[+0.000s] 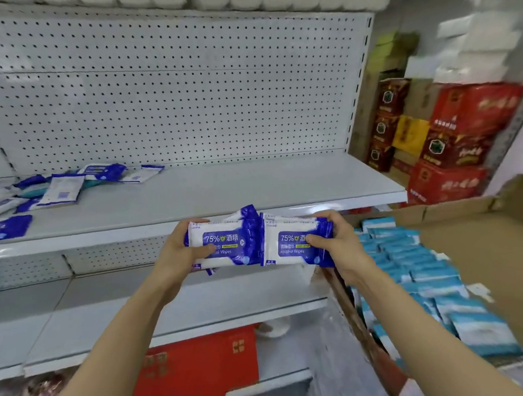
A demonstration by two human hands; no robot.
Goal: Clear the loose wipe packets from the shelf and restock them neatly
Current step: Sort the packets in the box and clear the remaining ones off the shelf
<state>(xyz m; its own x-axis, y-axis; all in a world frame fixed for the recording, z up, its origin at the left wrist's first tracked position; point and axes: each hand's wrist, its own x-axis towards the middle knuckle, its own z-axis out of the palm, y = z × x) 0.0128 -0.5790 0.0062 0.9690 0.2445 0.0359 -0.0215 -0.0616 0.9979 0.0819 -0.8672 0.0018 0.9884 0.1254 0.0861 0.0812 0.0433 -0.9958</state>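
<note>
Both hands grip blue-and-white plastic alcohol wipe packets in front of the white metal shelf (255,182): left hand (183,248) clamps one stack (223,244), right hand (339,248) another (291,242). Loose wipe packets (61,188) lie far left on the shelf.

Single head-worn view, looking forward and slightly down, close to the white metal pegboard shelf (193,193) straight ahead. It's a wide lens, edges curving; an open brown cardboard box (465,241) sits near on the right.

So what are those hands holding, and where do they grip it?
Blue-and-white plastic alcohol wipe packets: left hand grips the left end, right hand the right end.
</note>
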